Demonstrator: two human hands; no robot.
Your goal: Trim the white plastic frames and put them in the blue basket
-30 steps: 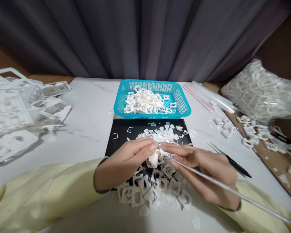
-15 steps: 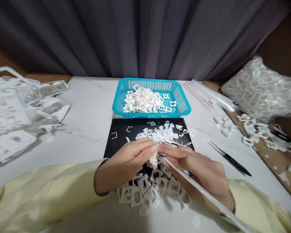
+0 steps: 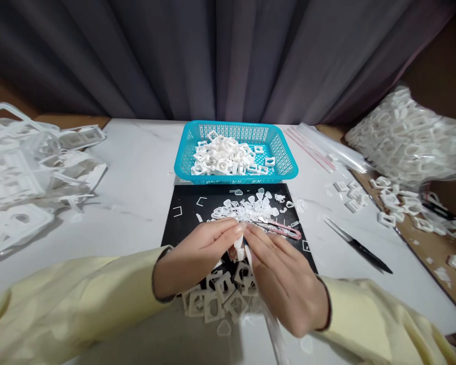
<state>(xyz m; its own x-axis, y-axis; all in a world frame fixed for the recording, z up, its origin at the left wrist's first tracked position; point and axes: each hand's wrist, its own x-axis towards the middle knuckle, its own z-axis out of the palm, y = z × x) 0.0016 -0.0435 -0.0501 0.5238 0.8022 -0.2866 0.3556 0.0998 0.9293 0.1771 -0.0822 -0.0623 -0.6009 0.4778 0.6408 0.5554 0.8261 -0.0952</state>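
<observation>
White and small, the piece [image 3: 240, 251] sits pinched in my left hand [image 3: 201, 253], long axis running near to far, just left of my right hand [image 3: 285, 276], which grips a slim stick [image 3: 250, 258].

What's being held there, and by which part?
Fingers of the left hand pinch a small white piece, apparently near its far end; the right hand hides its own hold.

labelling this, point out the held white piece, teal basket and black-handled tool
White piece [image 3: 240, 253]: head view, visible middle
Teal basket [image 3: 231, 179]: head view, front rim
Black-handled tool [image 3: 370, 255]: head view, handle
</observation>
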